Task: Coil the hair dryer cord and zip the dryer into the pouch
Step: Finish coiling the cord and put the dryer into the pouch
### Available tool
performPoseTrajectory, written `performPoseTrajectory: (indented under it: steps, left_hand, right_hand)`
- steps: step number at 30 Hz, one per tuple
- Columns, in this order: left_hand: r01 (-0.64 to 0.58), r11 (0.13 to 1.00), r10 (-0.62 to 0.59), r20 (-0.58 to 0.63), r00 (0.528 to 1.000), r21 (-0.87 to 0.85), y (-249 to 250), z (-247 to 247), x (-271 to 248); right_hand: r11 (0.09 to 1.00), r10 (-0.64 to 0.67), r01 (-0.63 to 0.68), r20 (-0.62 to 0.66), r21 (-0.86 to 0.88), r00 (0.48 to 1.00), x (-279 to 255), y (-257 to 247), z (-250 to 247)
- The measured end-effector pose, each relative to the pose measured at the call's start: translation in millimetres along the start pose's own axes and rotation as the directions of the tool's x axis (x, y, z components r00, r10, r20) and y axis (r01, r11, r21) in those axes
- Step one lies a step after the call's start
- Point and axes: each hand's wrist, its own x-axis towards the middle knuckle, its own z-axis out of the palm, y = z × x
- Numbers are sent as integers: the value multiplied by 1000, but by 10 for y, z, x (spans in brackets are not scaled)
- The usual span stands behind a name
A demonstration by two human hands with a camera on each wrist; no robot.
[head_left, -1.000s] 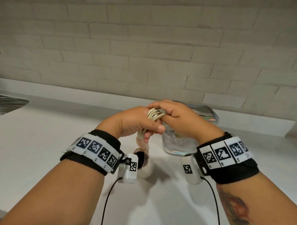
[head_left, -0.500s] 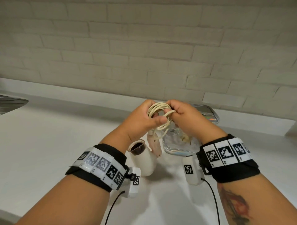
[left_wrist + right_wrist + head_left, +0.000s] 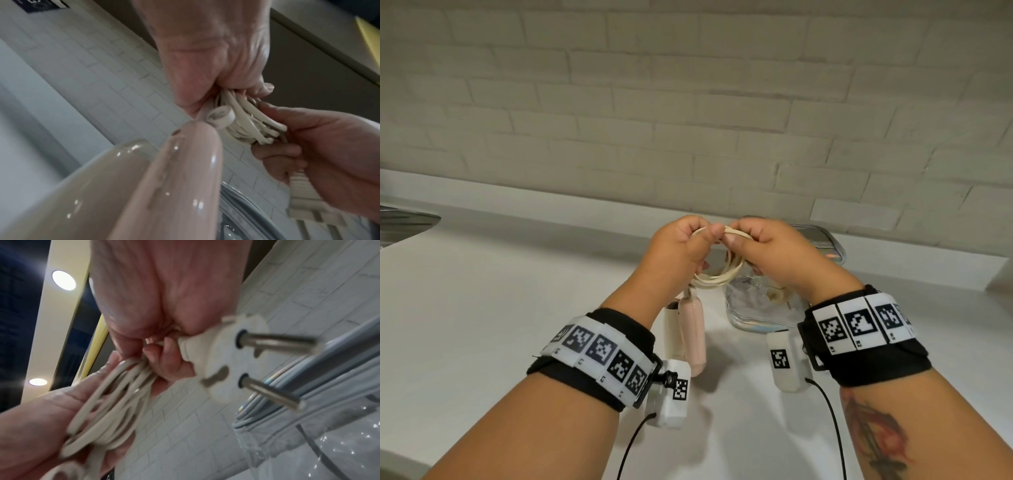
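Both hands are raised above the counter with the cream cord (image 3: pixel 726 274) gathered into loops between them. My left hand (image 3: pixel 681 246) grips one side of the coil (image 3: pixel 244 123). My right hand (image 3: pixel 763 253) pinches the other side of the loops (image 3: pixel 115 404) and holds the round two-pin plug (image 3: pixel 230 363) against its palm. The pale pink hair dryer (image 3: pixel 690 329) hangs below the left hand by its cord, its handle (image 3: pixel 164 186) close to the left wrist camera. The clear pouch (image 3: pixel 760 308) with a grey zip edge (image 3: pixel 308 400) lies on the counter under the right hand.
A white counter (image 3: pixel 500 308) runs to a pale brick-tile wall (image 3: pixel 688 120). A metal sink edge (image 3: pixel 400 222) shows at the far left. Black cables (image 3: pixel 832 428) hang from the wrist cameras.
Both hands rose and drew together at the top of the coil. The dryer swung from tilted with its nozzle showing to hanging straight down, handle toward me.
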Motion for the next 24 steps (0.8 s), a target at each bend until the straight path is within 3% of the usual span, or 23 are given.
performPoseTrajectory:
  steps: [3,6,8,10,11,13,15,18,20,24]
  left_hand:
    - [3,1000,-3,2,1000,-9,28,-29,-10]
    - [15,998,-13,34,999,-58,3,-77,-15]
    - [27,994,-24,25,999,-106,-12,-69,-9]
    - [29,990,-31,-10,999,-137,-21,-36,-3]
    - [27,990,-31,-27,999,-138,-29,-22,2]
    - [22,992,-27,-42,999,-126,-36,2,9]
    - [22,994,-28,-55,998,-103,-39,20,17]
    - [4,1000,-2,-103,995,16,-34,48,33]
    - [-32,988,53,-139,989,148,-41,49,34]
    - [-90,907,160,-138,977,411,-54,35,49]
  right_hand:
    - [997,-6,3,38,72,999,-27,-8,-166]
    - [971,6,10,66,-237,998,-14,-3,-318]
    - [859,22,25,86,-511,996,26,14,-312]
    - [797,33,-11,25,-604,999,62,72,-222]
    - [809,26,-39,-30,-587,999,68,102,-154]
    - [928,43,-102,-167,-359,985,75,183,-6]
    - [986,160,-143,-251,83,955,76,207,148]
    - [809,319,-154,-203,567,926,94,163,298]
    - [707,352,-152,-156,691,923,113,147,348]
    - [600,378,-180,-78,779,923,132,171,375]
